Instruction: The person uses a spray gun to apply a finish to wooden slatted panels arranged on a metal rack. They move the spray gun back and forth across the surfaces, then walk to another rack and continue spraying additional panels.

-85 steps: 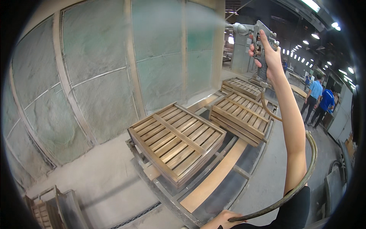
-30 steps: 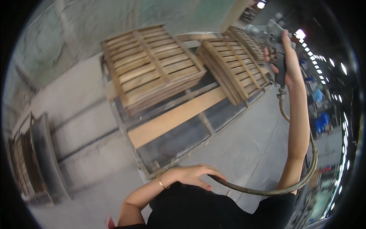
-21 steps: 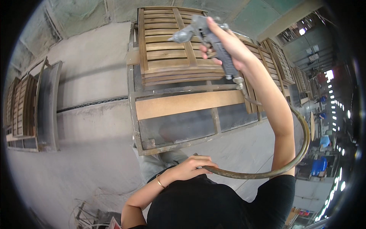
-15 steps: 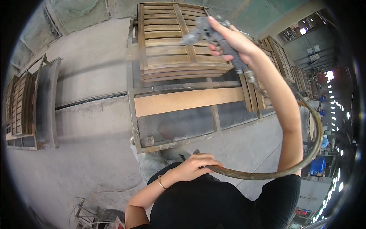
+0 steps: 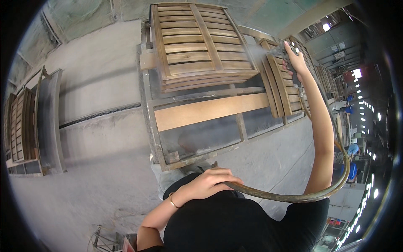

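Far left of the frame, a stack (image 5: 21, 126) of slatted panels sits on a cart (image 5: 53, 126). Toward upper centre, the big stack (image 5: 191, 46) lies slats up on a frame (image 5: 156, 145), brown all over, a bare-looking board (image 5: 210, 111) in front. Lower centre now: the left hand (image 5: 210, 181) is curled loosely over the hose (image 5: 273, 195), its fingers bent around it. Swing right, and mist (image 5: 257, 52) hangs between the big stack and 1 more stack (image 5: 275, 86). At its source, upper right, is the gun (image 5: 278, 51), wrapped firmly in the right hand (image 5: 297, 64); trigger travel, I can't tell. So spraying looks mid-way, I'd judge: mist in the air, at least 3 stacks in view, but which are coated and which are left can't be told. Containers? None I can make out.
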The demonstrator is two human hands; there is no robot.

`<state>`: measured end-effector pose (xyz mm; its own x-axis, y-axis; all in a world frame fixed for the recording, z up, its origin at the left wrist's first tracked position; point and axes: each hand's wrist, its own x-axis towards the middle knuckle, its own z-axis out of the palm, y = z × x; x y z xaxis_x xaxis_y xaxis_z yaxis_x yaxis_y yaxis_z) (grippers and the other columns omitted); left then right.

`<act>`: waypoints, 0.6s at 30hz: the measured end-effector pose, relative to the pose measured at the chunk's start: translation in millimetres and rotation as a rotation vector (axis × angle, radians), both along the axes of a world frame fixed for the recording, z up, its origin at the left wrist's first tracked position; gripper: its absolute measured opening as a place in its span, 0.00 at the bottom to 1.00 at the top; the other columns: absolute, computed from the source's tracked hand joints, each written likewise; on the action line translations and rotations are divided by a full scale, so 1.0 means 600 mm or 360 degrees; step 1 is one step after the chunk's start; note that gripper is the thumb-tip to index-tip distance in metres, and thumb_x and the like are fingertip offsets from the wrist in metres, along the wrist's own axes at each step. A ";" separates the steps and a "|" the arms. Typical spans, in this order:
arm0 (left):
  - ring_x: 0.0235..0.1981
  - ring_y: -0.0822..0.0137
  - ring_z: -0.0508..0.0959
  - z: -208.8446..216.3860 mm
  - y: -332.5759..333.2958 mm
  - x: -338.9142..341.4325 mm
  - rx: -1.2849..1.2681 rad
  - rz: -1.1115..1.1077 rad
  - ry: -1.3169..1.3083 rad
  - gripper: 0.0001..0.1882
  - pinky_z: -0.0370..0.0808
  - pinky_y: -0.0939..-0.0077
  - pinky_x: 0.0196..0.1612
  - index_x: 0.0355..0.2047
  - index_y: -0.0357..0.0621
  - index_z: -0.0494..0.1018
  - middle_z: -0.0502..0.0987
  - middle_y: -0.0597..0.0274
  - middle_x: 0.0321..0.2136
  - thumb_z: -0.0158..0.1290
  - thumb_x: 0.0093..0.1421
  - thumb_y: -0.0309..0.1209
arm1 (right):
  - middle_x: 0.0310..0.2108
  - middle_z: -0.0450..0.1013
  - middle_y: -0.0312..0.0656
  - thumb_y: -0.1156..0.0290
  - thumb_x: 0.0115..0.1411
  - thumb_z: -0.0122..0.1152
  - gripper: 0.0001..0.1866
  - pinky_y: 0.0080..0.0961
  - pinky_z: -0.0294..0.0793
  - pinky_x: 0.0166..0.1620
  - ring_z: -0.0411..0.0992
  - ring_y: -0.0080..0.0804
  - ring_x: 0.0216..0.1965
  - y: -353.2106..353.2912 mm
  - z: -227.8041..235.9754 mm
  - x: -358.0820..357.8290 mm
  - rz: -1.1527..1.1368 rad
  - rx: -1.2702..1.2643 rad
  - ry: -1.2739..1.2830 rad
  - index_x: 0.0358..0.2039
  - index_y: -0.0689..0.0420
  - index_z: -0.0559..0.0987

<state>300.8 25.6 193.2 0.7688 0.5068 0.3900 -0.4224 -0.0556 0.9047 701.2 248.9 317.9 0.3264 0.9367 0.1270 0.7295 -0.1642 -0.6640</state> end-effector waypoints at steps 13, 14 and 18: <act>0.36 0.59 0.76 0.009 0.039 0.001 0.0090 0.0012 0.0057 0.19 0.74 0.66 0.40 0.46 0.40 0.77 0.77 0.57 0.34 0.57 0.51 0.20 | 0.18 0.68 0.36 0.44 0.65 0.49 0.24 0.11 0.55 0.10 0.67 0.20 0.17 0.044 0.040 -0.268 0.0074 -0.0258 0.0824 0.35 0.55 0.70; 0.35 0.60 0.76 0.006 0.043 -0.001 0.0046 0.0042 0.0046 0.18 0.74 0.67 0.40 0.46 0.40 0.77 0.77 0.57 0.34 0.57 0.52 0.20 | 0.18 0.68 0.36 0.44 0.64 0.50 0.23 0.11 0.55 0.11 0.67 0.20 0.17 0.060 0.035 -0.245 0.0001 -0.0224 0.0643 0.34 0.54 0.71; 0.33 0.61 0.77 -0.008 0.056 -0.017 -0.0090 0.0178 0.0089 0.17 0.74 0.68 0.39 0.45 0.41 0.78 0.78 0.59 0.33 0.57 0.53 0.21 | 0.16 0.68 0.35 0.44 0.62 0.53 0.23 0.15 0.55 0.10 0.67 0.20 0.15 0.101 0.005 -0.100 -0.0069 -0.0018 0.0361 0.30 0.54 0.71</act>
